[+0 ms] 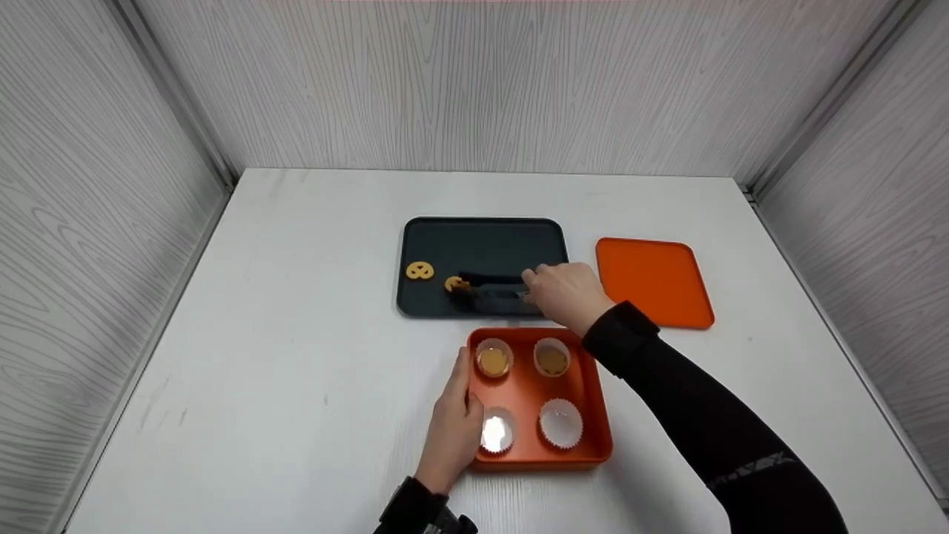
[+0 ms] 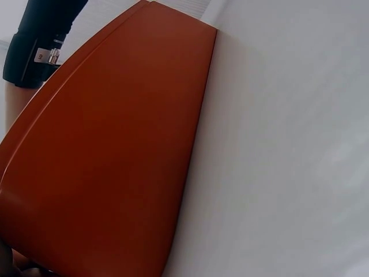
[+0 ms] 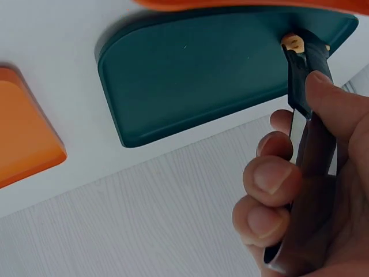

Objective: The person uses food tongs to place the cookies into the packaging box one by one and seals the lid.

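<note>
My nearer right hand (image 1: 569, 293) grips tongs (image 3: 317, 147) pointing left to a cookie (image 1: 454, 284) on the dark tray (image 1: 482, 245); left hand (image 1: 454, 421) grips box (image 1: 528, 397).

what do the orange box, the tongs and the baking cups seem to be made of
Orange box: likely plastic, perhaps coated metal; smooth and satin, with a soft sheen along its wall.
Tongs: dark plastic or coated metal, smooth, faintly highlighted.
Baking cups: thin paper or plastic, I can't tell which; whitish, with pleated rims.
</note>
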`<state>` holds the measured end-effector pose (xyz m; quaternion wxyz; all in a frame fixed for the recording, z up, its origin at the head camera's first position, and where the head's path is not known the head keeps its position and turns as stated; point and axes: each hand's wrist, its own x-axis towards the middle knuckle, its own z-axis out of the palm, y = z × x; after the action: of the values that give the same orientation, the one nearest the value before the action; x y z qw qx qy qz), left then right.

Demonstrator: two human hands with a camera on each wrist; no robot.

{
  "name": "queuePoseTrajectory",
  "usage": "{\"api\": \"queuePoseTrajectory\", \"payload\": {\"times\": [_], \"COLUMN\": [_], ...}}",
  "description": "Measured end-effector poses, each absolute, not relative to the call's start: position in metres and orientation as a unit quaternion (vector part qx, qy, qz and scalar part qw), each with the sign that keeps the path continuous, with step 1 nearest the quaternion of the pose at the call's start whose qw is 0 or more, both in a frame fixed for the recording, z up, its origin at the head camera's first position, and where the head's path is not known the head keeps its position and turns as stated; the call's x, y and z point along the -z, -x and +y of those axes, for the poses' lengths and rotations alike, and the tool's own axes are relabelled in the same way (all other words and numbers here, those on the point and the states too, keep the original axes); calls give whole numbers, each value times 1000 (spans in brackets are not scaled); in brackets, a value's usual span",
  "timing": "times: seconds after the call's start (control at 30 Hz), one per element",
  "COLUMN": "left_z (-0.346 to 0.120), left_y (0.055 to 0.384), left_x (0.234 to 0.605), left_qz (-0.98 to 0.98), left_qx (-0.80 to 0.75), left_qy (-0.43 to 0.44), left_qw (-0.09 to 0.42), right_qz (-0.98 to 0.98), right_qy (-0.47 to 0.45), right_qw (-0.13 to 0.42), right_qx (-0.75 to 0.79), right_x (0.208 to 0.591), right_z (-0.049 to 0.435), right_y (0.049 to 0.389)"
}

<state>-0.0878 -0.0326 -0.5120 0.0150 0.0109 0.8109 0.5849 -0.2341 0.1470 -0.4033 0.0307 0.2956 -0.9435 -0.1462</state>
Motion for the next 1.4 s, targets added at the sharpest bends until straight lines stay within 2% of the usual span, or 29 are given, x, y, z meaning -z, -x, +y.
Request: {"api": "queuePoseTrajectory", "payload": {"times": [0.3, 0.8, 1.4], "left_z": [-32, -33, -33], "left_y": [89, 88, 88], "left_x": [512, 514, 515], "left_qz": [807, 813, 810], "left_qx": [-591, -582, -587], "left_qy": [-5, -13, -17], "left_qw": [25, 6, 3], "right_qz": [-944, -950, -964], "right_qy": [-300, -294, -266], "right_qw": [8, 19, 0], "right_qx": [140, 107, 22], "right_x": [396, 402, 416], "right_z": [144, 144, 153], "right_y": [243, 246, 248]}}
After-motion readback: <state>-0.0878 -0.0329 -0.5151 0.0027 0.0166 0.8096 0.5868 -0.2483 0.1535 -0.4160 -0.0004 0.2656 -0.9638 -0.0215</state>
